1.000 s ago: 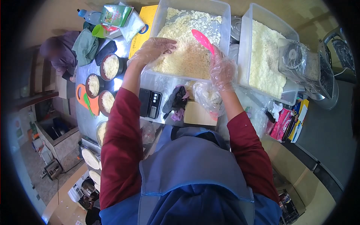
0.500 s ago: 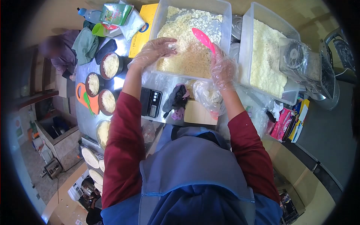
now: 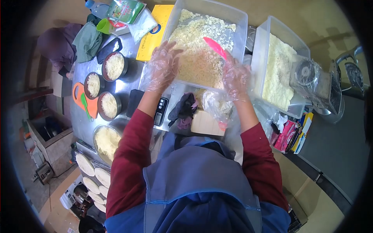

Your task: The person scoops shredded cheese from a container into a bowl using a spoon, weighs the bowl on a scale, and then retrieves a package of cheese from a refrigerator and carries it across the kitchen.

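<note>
clear tub (image 3: 241,33): holding pale crumbs (image 3: 198,48). left hand (image 3: 162,65), gloved in clear plastic: hovering at the near left corner of the tub, its grip standing apart. right hand (image 3: 236,79), gloved likewise: hovering at the tub's near right corner, its grip clamping a pink spoon (image 3: 213,46). pink spoon: reaching over the crumbs inside the tub. second tub (image 3: 261,62): standing right of the clear tub. yellow box (image 3: 149,46): lying left of it. scale (image 3: 161,106): sitting at its near side.
</note>
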Motion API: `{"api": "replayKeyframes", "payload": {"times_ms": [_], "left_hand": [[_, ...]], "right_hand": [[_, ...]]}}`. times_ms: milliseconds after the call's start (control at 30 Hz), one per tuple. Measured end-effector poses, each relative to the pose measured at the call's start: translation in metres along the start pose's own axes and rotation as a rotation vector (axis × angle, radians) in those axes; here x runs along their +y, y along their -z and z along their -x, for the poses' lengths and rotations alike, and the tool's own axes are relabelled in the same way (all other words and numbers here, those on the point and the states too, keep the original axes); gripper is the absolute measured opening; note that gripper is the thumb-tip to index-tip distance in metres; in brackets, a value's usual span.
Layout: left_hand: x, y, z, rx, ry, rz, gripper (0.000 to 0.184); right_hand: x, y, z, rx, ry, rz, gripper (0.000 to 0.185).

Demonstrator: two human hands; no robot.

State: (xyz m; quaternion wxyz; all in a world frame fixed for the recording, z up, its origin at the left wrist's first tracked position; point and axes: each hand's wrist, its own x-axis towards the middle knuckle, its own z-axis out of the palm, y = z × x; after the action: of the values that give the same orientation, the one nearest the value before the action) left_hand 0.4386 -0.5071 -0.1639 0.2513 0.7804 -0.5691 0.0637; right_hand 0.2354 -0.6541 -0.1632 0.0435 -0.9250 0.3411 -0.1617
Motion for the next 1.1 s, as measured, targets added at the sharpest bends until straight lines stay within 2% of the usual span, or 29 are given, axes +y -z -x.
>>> {"api": "replayKeyframes", "payload": {"times_ms": [33,100,233,300,400,433,500,600,633,667,733,767,800,867,900,1000,1100], "left_hand": [[-0.002,-0.004,0.0,0.027,0.044,-0.016,0.027],[-0.003,-0.01,0.001,0.056,0.096,-0.027,0.033],[-0.003,-0.015,0.002,0.101,0.181,0.054,0.034],[-0.004,-0.016,0.002,0.113,0.225,0.071,0.034],[-0.003,-0.015,0.002,0.144,0.28,0.132,0.035],[-0.003,-0.013,0.001,0.135,0.29,0.146,0.036],[-0.003,-0.013,0.003,0.123,0.304,0.164,0.037],[-0.004,-0.015,0.004,0.11,0.323,0.161,0.038],[-0.004,-0.014,0.004,0.105,0.325,0.169,0.039],[-0.004,-0.014,0.004,0.101,0.326,0.176,0.04],[-0.004,-0.015,0.004,0.099,0.338,0.196,0.041],[-0.005,-0.015,0.005,0.095,0.349,0.218,0.042],[-0.005,-0.014,0.005,0.098,0.358,0.213,0.042],[-0.003,-0.012,0.003,0.091,0.368,0.219,0.042],[-0.004,-0.011,0.003,0.1,0.354,0.208,0.041],[-0.004,-0.01,0.004,0.09,0.355,0.219,0.041],[-0.004,-0.012,0.004,0.09,0.371,0.217,0.041]], "right_hand": [[-0.007,0.011,-0.013,-0.005,0.01,0.005,0.045],[-0.017,0.027,-0.046,-0.262,-0.057,0.129,0.052],[0.009,-0.023,-0.104,-0.247,-0.144,0.23,0.049],[0.029,-0.059,-0.127,-0.307,-0.399,0.15,0.045],[0.037,-0.105,-0.141,-0.323,-0.362,0.094,0.048],[0.016,-0.096,-0.143,-0.324,-0.357,0.095,0.048],[-0.028,-0.073,-0.138,-0.607,-0.194,0.021,0.047],[-0.056,-0.027,-0.151,-0.639,-0.268,-0.076,0.045],[-0.034,-0.051,-0.161,-0.521,-0.343,-0.027,0.044],[-0.02,-0.072,-0.169,-0.524,-0.342,-0.025,0.044],[-0.025,-0.083,-0.182,-0.478,-0.303,0.071,0.042],[-0.032,-0.091,-0.179,-0.527,-0.221,0.092,0.038],[-0.045,-0.077,-0.178,-0.53,-0.21,0.09,0.038],[-0.069,-0.05,-0.183,-0.677,-0.088,0.141,0.036],[-0.067,-0.045,-0.189,-0.603,-0.167,0.045,0.045],[-0.066,-0.063,-0.22,-0.609,-0.149,0.144,0.036],[-0.075,-0.111,-0.198,-0.511,-0.225,0.157,0.037]]}}
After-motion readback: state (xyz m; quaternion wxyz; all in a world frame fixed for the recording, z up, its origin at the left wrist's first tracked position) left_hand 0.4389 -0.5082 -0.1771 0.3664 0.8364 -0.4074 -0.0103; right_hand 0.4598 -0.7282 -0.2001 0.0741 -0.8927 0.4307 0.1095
